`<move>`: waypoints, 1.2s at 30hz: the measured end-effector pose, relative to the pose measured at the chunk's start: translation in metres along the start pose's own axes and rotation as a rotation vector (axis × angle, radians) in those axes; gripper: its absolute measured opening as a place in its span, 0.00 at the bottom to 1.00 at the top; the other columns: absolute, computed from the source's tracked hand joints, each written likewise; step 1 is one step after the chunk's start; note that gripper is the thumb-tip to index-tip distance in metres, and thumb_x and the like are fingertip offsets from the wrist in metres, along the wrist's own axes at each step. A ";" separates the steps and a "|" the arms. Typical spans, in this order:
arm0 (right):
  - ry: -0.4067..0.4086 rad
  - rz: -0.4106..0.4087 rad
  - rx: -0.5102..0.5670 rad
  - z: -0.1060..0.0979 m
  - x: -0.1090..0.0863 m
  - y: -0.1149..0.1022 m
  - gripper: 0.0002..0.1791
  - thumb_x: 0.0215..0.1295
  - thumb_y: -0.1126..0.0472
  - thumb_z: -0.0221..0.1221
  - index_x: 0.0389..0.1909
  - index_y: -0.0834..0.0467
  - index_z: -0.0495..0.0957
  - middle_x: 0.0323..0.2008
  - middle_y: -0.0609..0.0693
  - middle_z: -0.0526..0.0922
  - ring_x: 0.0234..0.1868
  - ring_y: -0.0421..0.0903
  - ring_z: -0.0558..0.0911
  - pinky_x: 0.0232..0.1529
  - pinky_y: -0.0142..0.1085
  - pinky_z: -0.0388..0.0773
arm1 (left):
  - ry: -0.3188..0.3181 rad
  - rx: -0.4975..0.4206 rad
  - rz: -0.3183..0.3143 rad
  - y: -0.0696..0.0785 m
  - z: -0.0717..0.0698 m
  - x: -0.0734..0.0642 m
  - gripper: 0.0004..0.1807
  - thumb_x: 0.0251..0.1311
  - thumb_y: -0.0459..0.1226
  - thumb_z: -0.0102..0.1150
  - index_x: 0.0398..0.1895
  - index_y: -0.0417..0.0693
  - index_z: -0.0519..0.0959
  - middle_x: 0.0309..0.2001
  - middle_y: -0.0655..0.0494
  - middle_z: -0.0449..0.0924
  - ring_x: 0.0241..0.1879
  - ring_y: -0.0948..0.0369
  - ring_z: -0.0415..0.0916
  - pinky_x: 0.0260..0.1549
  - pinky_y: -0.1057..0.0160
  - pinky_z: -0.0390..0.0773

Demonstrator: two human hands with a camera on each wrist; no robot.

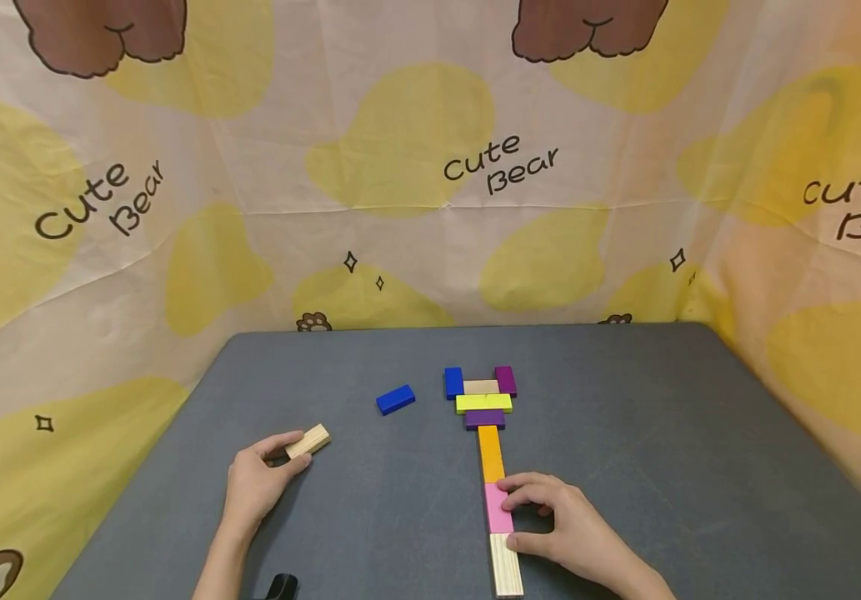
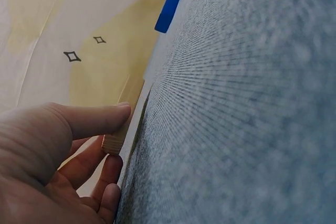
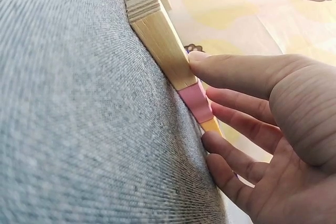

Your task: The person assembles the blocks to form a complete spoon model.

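Note:
My left hand (image 1: 259, 485) pinches a plain wooden block (image 1: 313, 439) between thumb and fingers, at the left of the table. In the left wrist view the thumb lies along one side of this block (image 2: 125, 124). At the near end of a line of blocks, my right hand (image 1: 568, 527) rests its fingertips against the line's right side. Its thumb touches another plain wooden block (image 1: 506, 571), and its fingers reach the pink block (image 1: 498, 510). Beyond the pink one lies an orange block (image 1: 490, 454), lined up end to end with it.
At the line's far end, a purple block (image 1: 485, 420) and a yellow-green block (image 1: 483, 404) lie crosswise. Behind them are a wooden block (image 1: 481, 387), a blue block (image 1: 453, 383) and a dark magenta block (image 1: 506, 381). A loose blue block (image 1: 396, 400) lies left on the grey table (image 1: 663, 450).

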State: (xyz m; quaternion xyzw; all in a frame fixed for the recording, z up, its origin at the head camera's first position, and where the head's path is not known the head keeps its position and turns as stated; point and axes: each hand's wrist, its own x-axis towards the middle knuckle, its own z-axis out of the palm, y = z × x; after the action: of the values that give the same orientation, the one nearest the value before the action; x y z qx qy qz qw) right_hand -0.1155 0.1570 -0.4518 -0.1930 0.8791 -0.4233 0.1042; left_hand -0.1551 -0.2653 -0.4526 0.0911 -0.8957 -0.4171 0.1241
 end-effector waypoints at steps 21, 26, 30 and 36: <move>-0.005 -0.001 0.007 -0.001 -0.001 0.000 0.17 0.52 0.43 0.73 0.42 0.40 0.83 0.55 0.36 0.77 0.55 0.47 0.72 0.47 0.39 0.75 | 0.045 -0.115 0.000 0.010 0.008 -0.004 0.20 0.51 0.40 0.76 0.49 0.47 0.86 0.45 0.49 0.85 0.44 0.55 0.82 0.34 0.75 0.74; -0.012 -0.017 0.021 -0.001 0.001 -0.001 0.16 0.53 0.44 0.72 0.41 0.40 0.83 0.56 0.37 0.77 0.56 0.48 0.72 0.47 0.40 0.75 | -0.007 -0.163 0.000 0.019 0.013 -0.005 0.20 0.50 0.39 0.76 0.48 0.48 0.87 0.47 0.49 0.84 0.44 0.56 0.82 0.35 0.72 0.76; -0.008 -0.028 0.021 0.000 0.002 -0.001 0.15 0.53 0.44 0.72 0.41 0.40 0.83 0.56 0.36 0.77 0.56 0.48 0.72 0.47 0.40 0.74 | -0.063 -0.155 0.035 0.027 0.017 -0.005 0.19 0.50 0.40 0.77 0.47 0.50 0.87 0.49 0.50 0.84 0.41 0.57 0.84 0.36 0.68 0.78; -0.004 -0.036 0.013 -0.001 0.000 -0.001 0.15 0.53 0.44 0.72 0.41 0.40 0.83 0.56 0.36 0.77 0.56 0.48 0.72 0.47 0.40 0.75 | -0.156 -0.113 0.124 0.046 0.024 -0.002 0.17 0.49 0.39 0.77 0.45 0.55 0.88 0.48 0.55 0.84 0.36 0.58 0.83 0.33 0.63 0.79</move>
State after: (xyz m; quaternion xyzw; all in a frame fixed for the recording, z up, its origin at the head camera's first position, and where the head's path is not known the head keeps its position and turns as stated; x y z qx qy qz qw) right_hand -0.1156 0.1571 -0.4499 -0.2089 0.8725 -0.4303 0.0997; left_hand -0.1627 -0.2177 -0.4322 -0.0043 -0.8817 -0.4643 0.0842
